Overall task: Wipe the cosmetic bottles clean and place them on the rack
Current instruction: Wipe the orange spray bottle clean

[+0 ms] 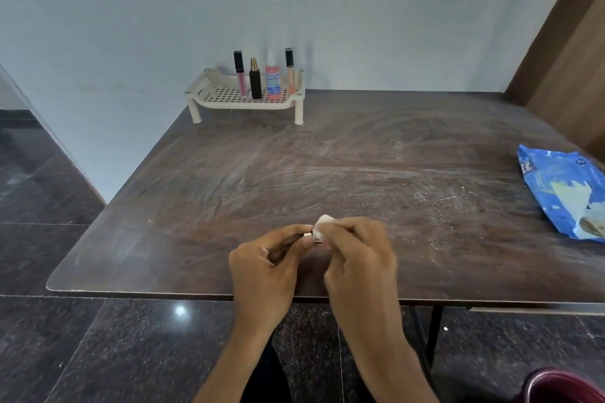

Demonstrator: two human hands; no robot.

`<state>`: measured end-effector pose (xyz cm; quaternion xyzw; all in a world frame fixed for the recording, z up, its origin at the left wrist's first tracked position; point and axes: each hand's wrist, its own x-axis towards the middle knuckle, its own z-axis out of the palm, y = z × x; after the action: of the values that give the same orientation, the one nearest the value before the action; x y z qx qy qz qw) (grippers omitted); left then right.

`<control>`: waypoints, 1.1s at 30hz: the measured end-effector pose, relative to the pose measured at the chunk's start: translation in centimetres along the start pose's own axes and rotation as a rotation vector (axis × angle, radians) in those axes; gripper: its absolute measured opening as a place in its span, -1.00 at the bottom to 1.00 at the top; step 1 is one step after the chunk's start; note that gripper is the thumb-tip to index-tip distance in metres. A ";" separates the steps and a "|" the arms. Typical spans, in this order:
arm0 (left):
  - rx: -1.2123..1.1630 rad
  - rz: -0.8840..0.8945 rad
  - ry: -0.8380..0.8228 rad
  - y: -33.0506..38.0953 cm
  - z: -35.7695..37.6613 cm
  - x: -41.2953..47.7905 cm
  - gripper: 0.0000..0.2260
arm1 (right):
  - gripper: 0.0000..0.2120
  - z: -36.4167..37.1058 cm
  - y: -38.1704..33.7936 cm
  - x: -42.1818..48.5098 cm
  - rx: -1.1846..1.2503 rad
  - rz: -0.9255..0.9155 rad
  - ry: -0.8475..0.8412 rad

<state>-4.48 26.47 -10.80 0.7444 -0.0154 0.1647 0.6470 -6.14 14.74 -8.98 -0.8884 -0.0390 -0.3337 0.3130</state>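
Seemingly, the left hand gripped a small bottle pointing right into the right hand's wipe, rack far ahead.

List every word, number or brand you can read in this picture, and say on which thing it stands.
No text can be quoted with certainty.
Wipes pack: white print at its top left corner and a small round mark near the top edge, both too blurred to read.
Pink spray bottle: blue label with lines of print, too small to read.
Black bottle and the two lip gloss tubes: no legible text.
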 end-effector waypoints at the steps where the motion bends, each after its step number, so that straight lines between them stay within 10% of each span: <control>1: -0.001 -0.004 0.000 0.0 0.0 0.0 -0.88 | -0.72 0.2 -0.2 -0.1 0.017 -0.014 -0.008; 9: -0.016 -0.005 0.007 -0.1 0.2 0.1 -0.86 | -0.74 -1.9 4.2 0.8 0.054 0.192 0.042; 33: -0.032 -0.095 -0.042 0.8 0.3 0.1 -0.92 | -0.75 0.3 0.9 -0.7 0.042 -0.100 0.001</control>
<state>-4.54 26.11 -10.05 0.7371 0.0037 0.1179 0.6654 -6.24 14.28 -10.03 -0.8784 -0.0900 -0.3483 0.3145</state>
